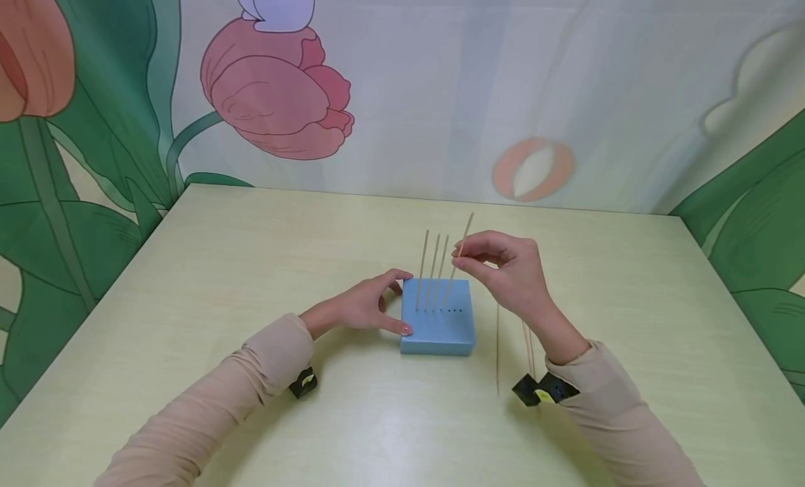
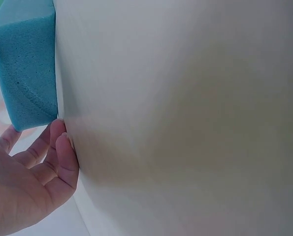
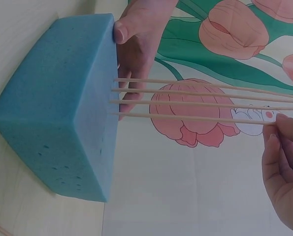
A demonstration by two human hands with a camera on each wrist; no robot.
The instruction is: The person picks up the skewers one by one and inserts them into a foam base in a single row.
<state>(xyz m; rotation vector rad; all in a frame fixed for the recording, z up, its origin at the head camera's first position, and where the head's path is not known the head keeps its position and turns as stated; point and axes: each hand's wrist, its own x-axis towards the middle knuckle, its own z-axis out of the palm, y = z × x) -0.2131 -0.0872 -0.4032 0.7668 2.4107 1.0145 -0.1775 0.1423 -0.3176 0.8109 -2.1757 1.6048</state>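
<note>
Head view, block: a blue foam block (image 1: 438, 325) sat near the middle of the pale table (image 1: 251, 263), its top showing a row of small holes.
Head view, left hand: the left hand (image 1: 367, 305) lay against the block's left side, thumb at the near corner and fingers at the far one, its grip bracing the foam, seemingly so it would not slide.
Head view, right hand: the right hand (image 1: 503, 267) hovered just right of the block, its grip pinching a thin wooden skewer (image 1: 458, 258) that leaned left with its lower end at the block's top.
Head view, standing skewers: three skewers (image 1: 432, 270) stood upright in the left holes; the holes to the right looked unfilled.
Head view, spares: more skewers (image 1: 497, 347) lay flat on the table right of the block, close by the right wrist.
Left wrist view: the block (image 2: 25, 64) filled the upper left corner, with fingers (image 2: 60, 152) at its lower corner; most of the frame was bare table (image 2: 185, 123).
Right wrist view, block: the block (image 3: 62, 128) carried four skewers (image 3: 195, 96) in a row.
Right wrist view, pinch: fingertips (image 3: 279, 125) held the lowest skewer far from the foam, likely for steering it straight.
Right wrist view, far side: the left hand (image 3: 136, 29) gripped the block's far edge.
</note>
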